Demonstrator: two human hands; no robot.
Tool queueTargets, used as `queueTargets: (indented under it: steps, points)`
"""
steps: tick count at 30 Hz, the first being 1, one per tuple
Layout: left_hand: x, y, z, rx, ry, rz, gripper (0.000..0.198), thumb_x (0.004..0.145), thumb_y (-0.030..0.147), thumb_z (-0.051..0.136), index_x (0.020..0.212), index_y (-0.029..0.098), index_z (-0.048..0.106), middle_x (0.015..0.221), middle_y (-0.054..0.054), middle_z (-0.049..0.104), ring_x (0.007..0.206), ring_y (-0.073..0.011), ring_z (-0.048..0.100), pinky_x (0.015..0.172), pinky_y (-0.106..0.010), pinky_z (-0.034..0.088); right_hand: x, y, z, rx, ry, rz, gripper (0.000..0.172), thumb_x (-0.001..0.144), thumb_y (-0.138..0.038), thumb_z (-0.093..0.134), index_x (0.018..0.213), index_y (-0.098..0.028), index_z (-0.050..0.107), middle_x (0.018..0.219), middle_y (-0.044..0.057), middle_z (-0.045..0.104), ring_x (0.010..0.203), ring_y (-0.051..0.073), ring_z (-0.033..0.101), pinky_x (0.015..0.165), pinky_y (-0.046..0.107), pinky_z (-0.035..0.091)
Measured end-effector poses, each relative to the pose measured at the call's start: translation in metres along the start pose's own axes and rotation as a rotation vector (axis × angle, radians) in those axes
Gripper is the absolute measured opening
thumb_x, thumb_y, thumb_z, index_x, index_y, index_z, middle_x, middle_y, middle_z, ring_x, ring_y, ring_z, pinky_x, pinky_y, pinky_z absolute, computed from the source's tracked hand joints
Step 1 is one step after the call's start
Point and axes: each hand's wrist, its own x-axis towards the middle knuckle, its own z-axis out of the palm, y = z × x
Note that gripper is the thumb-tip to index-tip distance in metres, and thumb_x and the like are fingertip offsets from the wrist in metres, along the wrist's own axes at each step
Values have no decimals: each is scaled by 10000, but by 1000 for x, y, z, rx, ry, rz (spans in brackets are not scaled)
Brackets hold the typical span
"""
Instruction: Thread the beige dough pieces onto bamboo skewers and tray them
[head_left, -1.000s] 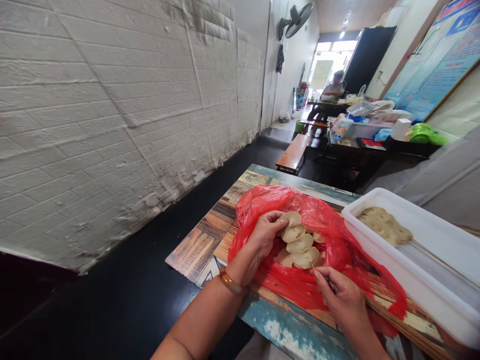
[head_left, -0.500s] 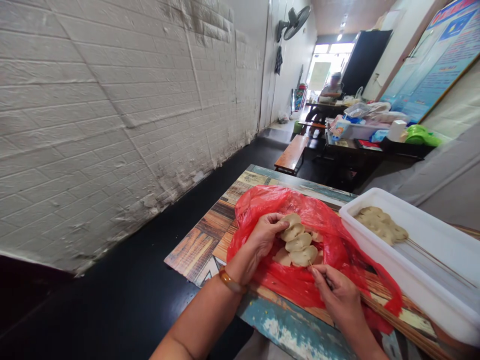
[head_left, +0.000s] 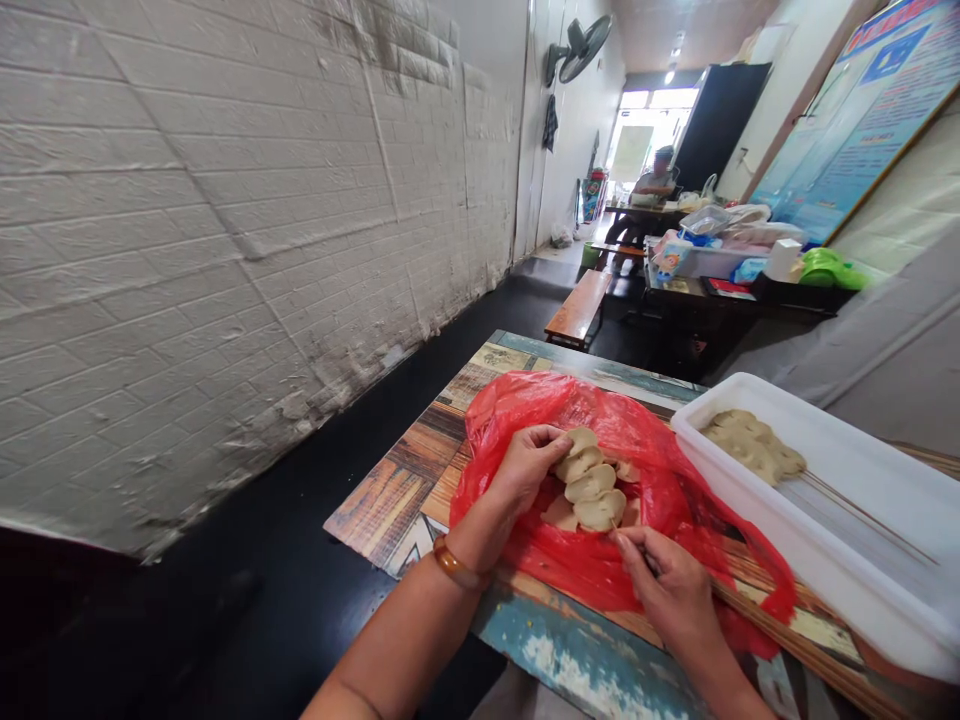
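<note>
Lower centre: the left hand (head_left: 529,465) clasps stacked slices (head_left: 592,485); the right hand (head_left: 664,590), just below, pinches a skewer (head_left: 616,528) aimed up-left at them.

Your left hand (head_left: 525,468) wears one thing: a smooth, amber-brown bangle (head_left: 453,566), rounded and glossy, snug at the wrist. Your right hand (head_left: 670,597) and both forearms are bare.

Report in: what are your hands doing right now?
Left hand holding slices in a row on the red bag. Right hand pinching skewer at the nearest slice. Tray to the right, apart from hands.
</note>
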Motion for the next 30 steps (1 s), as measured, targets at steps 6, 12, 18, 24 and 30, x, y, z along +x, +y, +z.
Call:
queueTargets:
  steps: [6, 12, 18, 24, 30]
  points:
    - [3, -6, -3, -32, -53, -33, 334, 618, 419, 757, 685, 118, 628, 608, 11, 534, 520, -66, 427, 524, -211, 296, 1, -2, 0, 30, 12, 27, 314, 893, -411, 472, 738, -198, 643, 640, 20, 629, 581, 166, 584, 580, 253, 450]
    - [4, -6, 0, -158, -86, 1, 282, 724, 389, 684, 810, 122, 657, 702, -11, 553, 611, -89, 444, 585, -226, 342, 4, -3, -1, 170, -50, 163, 331, 879, -462, 474, 743, -197, 620, 569, -5, 547, 480, 143, 513, 480, 243, 408]
    - [-1, -2, 5, -271, -165, -144, 299, 634, 356, 764, 761, 130, 614, 690, -2, 534, 609, -99, 479, 612, -244, 382, 4, -1, 0, 332, -93, 264, 323, 877, -477, 483, 763, -193, 584, 555, -37, 490, 427, 108, 448, 430, 219, 365]
    - [1, 1, -1, -257, -103, -160, 310, 596, 347, 785, 711, 127, 598, 635, 20, 513, 556, -75, 459, 557, -214, 345, 6, -3, -2, 294, -96, 221, 307, 879, -449, 486, 791, -183, 611, 566, -35, 509, 425, 108, 475, 440, 221, 370]
    - [2, -4, 0, -179, -76, -81, 293, 648, 371, 758, 732, 130, 615, 635, 19, 531, 536, -66, 432, 523, -207, 319, 6, -4, -2, 278, -65, 193, 305, 882, -438, 490, 783, -180, 619, 553, -36, 507, 422, 106, 476, 451, 223, 378]
